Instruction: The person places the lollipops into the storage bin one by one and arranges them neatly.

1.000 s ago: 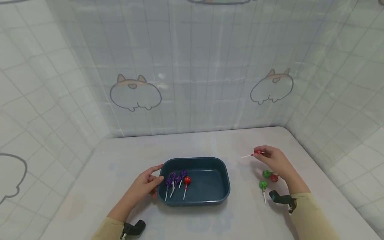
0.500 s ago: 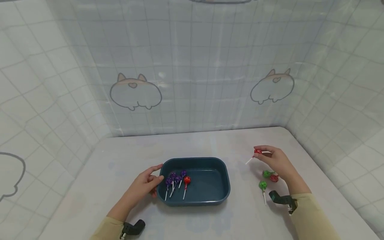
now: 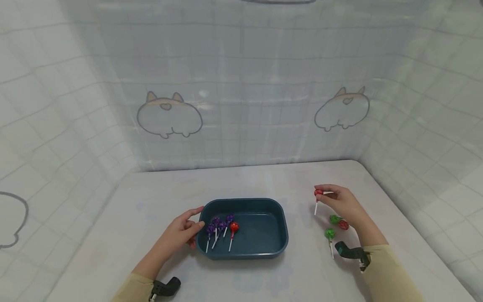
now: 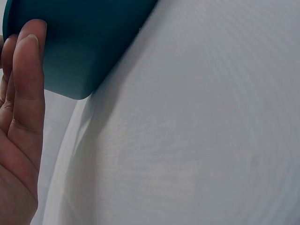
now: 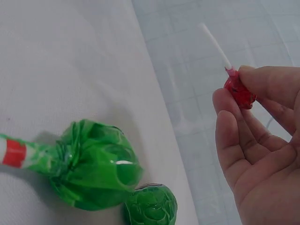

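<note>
Pinching the round, film-wrapped head of a red lollipop [image 3: 319, 192] between thumb and fingers, the right hand [image 3: 340, 202] holds it above the pale table [image 3: 264, 279], near crinkle-wrapped green lollipops [image 5: 96, 166]; the left hand [image 3: 180, 230] grips a smooth, round-cornered teal tray [image 3: 262, 233] by its rim.

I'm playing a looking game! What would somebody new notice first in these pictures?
Probably the dark blue tray, low in the middle of the head view, with purple lollipops and a single red lollipop in its left part. Next, perhaps, the pinched red lollipop in the fingers of the right hand, right of the tray. Two green lollipops lie on the table near that hand.
</note>
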`<control>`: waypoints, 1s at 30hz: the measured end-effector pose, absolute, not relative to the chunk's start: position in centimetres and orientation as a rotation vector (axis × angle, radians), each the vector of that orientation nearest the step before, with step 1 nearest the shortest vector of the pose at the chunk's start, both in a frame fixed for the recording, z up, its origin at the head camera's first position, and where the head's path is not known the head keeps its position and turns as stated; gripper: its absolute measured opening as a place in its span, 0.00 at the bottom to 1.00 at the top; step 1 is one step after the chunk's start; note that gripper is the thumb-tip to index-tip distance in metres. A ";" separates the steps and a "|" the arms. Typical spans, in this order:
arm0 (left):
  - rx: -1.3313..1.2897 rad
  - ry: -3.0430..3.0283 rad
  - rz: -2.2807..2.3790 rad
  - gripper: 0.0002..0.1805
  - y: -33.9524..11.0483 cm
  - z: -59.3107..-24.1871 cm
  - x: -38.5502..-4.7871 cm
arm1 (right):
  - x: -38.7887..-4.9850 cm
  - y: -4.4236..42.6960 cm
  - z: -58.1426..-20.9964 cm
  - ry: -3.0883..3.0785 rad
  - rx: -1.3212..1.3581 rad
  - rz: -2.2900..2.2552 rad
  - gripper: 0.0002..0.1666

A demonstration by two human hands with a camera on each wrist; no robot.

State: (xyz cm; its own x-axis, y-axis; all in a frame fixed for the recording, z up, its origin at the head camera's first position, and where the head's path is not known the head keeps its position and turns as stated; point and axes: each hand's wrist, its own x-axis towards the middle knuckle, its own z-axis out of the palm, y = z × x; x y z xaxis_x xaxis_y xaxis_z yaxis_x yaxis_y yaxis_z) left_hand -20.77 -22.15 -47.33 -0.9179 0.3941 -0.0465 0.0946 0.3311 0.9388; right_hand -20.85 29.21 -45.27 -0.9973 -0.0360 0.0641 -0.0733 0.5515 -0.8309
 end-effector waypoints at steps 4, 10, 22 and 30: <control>0.435 2.345 1.621 0.34 -22.3 -47.4 -20.6 | -21.1 28.9 -45.4 -2.732 0.135 1.446 0.22; 0.422 2.334 1.629 0.34 -22.2 -47.6 -20.7 | -21.2 28.8 -45.4 -2.757 0.171 1.415 0.26; 0.416 2.331 1.625 0.34 -22.2 -47.8 -20.9 | -20.9 26.3 -43.9 -2.745 0.301 1.443 0.20; 0.406 2.329 1.623 0.35 -22.2 -47.7 -20.9 | -21.7 23.6 -42.8 -2.784 0.325 1.443 0.19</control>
State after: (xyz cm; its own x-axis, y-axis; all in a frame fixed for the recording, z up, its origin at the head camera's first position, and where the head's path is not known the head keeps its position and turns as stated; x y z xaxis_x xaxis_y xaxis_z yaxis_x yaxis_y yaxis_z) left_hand -20.89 -22.16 -47.71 -0.9235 0.3785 -0.0622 0.0727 0.3319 0.9405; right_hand -21.68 23.60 -42.84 -0.9787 -0.1870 0.0847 -0.1771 0.5599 -0.8094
